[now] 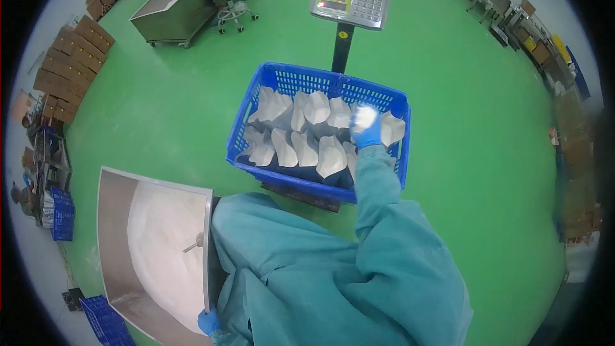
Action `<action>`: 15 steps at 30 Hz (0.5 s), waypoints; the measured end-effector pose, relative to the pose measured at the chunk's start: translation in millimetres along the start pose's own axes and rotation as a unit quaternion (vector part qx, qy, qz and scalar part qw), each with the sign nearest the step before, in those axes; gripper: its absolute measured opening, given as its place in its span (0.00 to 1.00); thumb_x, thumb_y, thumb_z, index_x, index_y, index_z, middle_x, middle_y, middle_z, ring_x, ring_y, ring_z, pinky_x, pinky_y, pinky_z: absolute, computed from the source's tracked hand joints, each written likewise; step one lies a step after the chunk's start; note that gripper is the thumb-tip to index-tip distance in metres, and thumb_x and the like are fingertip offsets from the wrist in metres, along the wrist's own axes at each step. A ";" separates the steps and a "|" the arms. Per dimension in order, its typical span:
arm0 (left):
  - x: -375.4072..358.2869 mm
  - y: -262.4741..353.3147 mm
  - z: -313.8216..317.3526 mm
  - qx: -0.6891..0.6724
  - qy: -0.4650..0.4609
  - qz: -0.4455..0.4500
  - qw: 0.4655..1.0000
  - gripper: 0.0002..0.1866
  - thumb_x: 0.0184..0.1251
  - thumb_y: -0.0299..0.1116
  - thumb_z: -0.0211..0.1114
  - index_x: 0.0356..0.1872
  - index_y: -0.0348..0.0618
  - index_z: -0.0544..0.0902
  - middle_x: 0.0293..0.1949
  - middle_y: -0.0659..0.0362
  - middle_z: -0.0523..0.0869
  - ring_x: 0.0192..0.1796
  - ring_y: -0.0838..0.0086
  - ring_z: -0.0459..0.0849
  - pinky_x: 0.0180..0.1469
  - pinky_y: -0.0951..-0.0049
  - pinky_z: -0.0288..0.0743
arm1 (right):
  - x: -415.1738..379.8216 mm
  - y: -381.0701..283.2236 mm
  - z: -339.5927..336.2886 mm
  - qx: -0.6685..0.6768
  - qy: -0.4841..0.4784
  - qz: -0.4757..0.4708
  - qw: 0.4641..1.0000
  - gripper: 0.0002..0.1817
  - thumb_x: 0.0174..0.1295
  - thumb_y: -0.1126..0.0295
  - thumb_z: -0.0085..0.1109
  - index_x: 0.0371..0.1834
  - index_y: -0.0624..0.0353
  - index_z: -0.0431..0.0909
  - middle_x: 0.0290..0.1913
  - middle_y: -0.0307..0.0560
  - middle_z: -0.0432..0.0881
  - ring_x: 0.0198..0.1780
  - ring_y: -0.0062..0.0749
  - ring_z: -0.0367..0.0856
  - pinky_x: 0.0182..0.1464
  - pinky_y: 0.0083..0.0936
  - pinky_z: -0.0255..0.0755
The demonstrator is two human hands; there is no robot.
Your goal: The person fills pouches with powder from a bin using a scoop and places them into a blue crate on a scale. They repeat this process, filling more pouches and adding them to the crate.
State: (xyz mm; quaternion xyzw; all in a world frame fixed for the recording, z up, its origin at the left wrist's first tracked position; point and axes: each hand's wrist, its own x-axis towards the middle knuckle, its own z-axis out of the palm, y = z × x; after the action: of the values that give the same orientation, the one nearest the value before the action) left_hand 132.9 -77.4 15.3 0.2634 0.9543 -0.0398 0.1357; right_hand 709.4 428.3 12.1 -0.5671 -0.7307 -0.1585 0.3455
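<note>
My right hand [367,136], in a blue glove, is over the right part of a blue plastic basket [295,179]. It is closed around a bright white blurred thing [365,117], which may be powder or a filled bag. Open-topped pale bags [317,109] stand upright in rows in the basket around it. At the lower left, my left hand [209,321], also gloved, grips the edge of a metal bin [209,243]. White powder [163,243] fills much of that bin, and a small metal handle [192,246] sticks out over it.
Under the basket is a floor scale, its display [350,2] lit red on a black post [342,48]. A metal cart [170,19] and a wheeled stool [232,9] stand behind at left. Cardboard boxes [73,57] line the left wall; a blue crate [106,320] lies lower left.
</note>
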 end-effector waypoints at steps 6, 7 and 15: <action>-0.6 2.5 -1.5 0.012 0.009 -0.005 1.000 0.25 0.53 0.52 0.62 0.28 0.33 0.84 0.24 0.40 0.81 0.31 0.49 0.83 0.34 0.54 0.74 | -96.5 177.5 75.5 -0.061 -0.201 0.151 0.966 0.13 0.58 0.59 0.54 0.29 0.57 0.79 0.29 0.44 0.80 0.34 0.36 0.79 0.38 0.33 0.72; 0.2 1.7 -1.6 0.012 0.008 -0.006 1.000 0.25 0.53 0.52 0.62 0.28 0.33 0.84 0.24 0.40 0.81 0.31 0.49 0.83 0.34 0.54 0.74 | -80.7 148.2 46.4 0.183 -0.082 0.463 0.864 0.19 0.60 0.54 0.52 0.36 0.60 0.79 0.34 0.45 0.81 0.37 0.35 0.79 0.42 0.32 0.72; -5.0 5.6 -7.0 -0.011 0.008 0.016 1.000 0.24 0.52 0.51 0.61 0.29 0.33 0.84 0.25 0.41 0.82 0.30 0.49 0.83 0.33 0.56 0.73 | -29.0 77.3 -12.7 0.412 0.062 0.628 0.657 0.37 0.63 0.44 0.48 0.66 0.62 0.62 0.65 0.50 0.67 0.62 0.37 0.66 0.61 0.32 0.63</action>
State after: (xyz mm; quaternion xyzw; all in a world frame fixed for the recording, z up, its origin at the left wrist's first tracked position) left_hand 138.2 -74.0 23.4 0.2771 0.9514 -0.0256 0.1316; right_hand 789.6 423.2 -11.1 -0.6793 -0.1682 0.3792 0.6053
